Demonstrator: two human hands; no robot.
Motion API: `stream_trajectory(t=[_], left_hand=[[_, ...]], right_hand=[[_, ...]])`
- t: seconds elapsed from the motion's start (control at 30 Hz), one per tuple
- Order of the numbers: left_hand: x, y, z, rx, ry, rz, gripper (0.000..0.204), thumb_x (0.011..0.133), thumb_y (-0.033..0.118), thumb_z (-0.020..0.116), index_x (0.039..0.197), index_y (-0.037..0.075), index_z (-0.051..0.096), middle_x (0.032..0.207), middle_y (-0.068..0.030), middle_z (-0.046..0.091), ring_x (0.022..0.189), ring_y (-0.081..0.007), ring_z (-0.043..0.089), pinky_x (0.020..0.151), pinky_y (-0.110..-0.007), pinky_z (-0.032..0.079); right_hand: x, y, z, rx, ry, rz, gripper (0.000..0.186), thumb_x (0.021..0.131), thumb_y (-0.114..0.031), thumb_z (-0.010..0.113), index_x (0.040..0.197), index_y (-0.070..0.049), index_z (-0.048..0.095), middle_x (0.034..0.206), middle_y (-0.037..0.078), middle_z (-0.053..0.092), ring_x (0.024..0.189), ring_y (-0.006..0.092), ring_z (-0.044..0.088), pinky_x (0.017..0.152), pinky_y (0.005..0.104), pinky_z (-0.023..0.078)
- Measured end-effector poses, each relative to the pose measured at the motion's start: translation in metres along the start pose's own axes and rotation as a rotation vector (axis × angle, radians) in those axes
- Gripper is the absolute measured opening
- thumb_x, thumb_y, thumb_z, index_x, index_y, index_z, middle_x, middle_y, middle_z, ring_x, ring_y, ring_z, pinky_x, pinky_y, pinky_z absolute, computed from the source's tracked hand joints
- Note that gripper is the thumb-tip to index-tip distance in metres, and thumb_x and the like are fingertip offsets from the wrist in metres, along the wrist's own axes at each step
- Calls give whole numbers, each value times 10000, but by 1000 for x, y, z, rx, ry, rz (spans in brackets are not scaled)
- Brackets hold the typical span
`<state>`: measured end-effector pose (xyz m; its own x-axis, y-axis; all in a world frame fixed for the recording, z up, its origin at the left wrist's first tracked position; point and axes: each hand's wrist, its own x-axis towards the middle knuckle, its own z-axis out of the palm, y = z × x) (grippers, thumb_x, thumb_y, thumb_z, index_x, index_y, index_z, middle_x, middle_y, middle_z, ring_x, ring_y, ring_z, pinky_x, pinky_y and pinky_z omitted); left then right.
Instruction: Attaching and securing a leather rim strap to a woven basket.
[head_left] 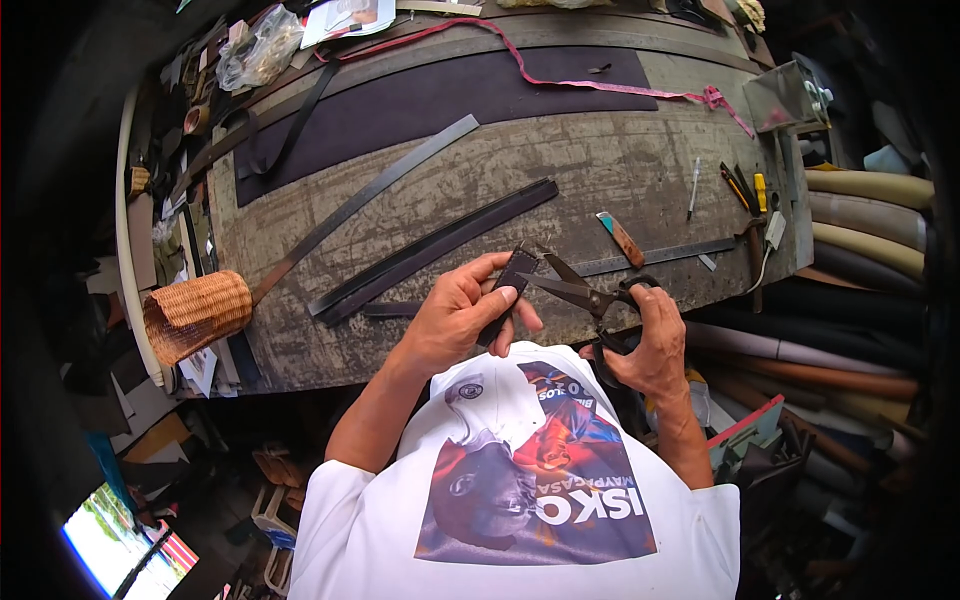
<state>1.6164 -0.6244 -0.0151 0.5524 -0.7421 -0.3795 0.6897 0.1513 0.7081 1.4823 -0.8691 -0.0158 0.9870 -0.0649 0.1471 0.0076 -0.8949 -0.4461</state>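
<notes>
My left hand (462,312) grips a short dark leather strap (514,272), thumb on top, its far end pointing away from me. In my right hand (650,345) is a pair of dark metal scissors (592,299), with fingers through the handle loops. The scissor blades are spread, and their tips reach the strap just past my left thumb. Both hands are above the near edge of the worn wooden table (300,355). Long dark leather strips (430,252) lie on the table left of my hands.
A wooden-handled blade (622,240) and a metal ruler (660,257) lie beyond the scissors. A pen (694,188), yellow screwdriver (761,192) and hammer (756,265) are at right. A wicker basket (200,312) lies at left. Pink measuring tape (600,87) crosses a dark leather sheet (400,112).
</notes>
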Motion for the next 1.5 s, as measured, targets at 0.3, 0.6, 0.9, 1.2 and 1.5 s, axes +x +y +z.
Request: stream_trajectory(t=[0.3,0.6,0.9,1.2,1.5], left_hand=[[1,1,8,79,-10,-8,352,1014,43,447,1348,-66,456,869,-196,704,516,-137,623,477,-232,509],[3,1,5,58,-39,-28,350,1008,56,461,1335,-68,471,864,-196,706,502,-131,612,478,-224,504],[3,-8,-2,-58,-46,-43,370,1020,67,463,1369,-58,457,877,-183,708,531,-117,609,501,-222,490],[5,-7,0,-18,-37,-60,346,1029,77,460,1355,-40,468,875,-169,709,541,-106,610,512,-219,499],[6,0,6,100,2,-76,294,1001,57,461,1250,-88,516,829,-175,705,487,-111,593,480,-211,493]], right_hand=[[5,-2,-1,-91,89,-60,766,582,-454,914,1090,9,576,887,131,580,812,315,592,724,423,460],[6,-2,-3,-79,19,-4,732,535,-315,933,1097,-4,581,924,162,626,878,354,643,774,441,504],[-4,8,13,88,-23,17,731,557,-459,930,1004,10,590,782,112,606,700,283,651,590,382,495],[13,-6,-3,-32,16,-10,777,591,-478,910,1087,11,566,881,121,574,831,309,594,748,427,458],[12,-1,-4,-136,25,-35,743,532,-307,925,1109,2,575,891,134,583,816,323,592,728,425,466]])
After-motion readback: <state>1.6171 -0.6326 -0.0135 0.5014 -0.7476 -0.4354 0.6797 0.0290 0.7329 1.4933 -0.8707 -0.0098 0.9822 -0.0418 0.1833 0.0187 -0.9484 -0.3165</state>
